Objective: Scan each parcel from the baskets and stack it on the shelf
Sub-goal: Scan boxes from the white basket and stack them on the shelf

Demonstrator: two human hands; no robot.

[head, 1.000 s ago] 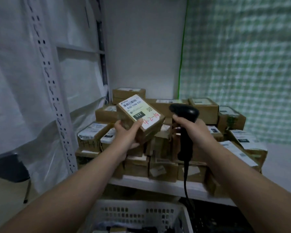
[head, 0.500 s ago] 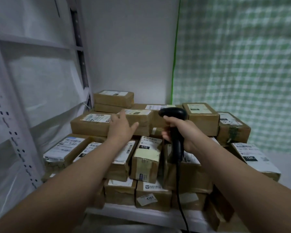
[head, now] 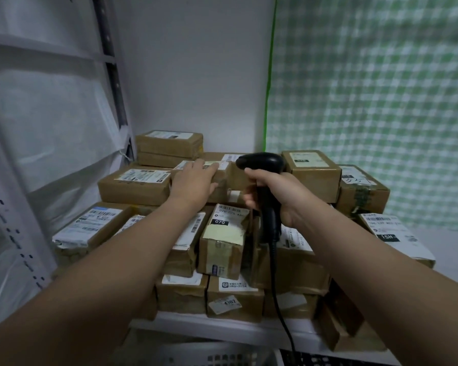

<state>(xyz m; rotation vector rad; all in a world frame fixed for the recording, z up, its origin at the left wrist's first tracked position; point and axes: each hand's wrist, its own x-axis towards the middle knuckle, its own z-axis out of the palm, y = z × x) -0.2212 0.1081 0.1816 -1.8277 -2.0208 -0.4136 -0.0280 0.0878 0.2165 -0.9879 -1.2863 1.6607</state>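
A brown cardboard parcel with a white label lies on top of the stack of parcels on the white shelf. My left hand rests on it, fingers flat across its top and thumb against its front face. To its right, my right hand grips the handle of a black barcode scanner, held upright in front of the stack with its head pointing left. The scanner's cable hangs down past the shelf edge.
Several taped, labelled boxes fill the shelf in layers, one marked 070 near the front. A white basket and a black basket sit below. A perforated shelf post stands left, a green checked curtain right.
One second ago my left hand held the parcel up beside the scanner. It has since set the parcel on top of the stack and now lies flat on it. The view moved closer.
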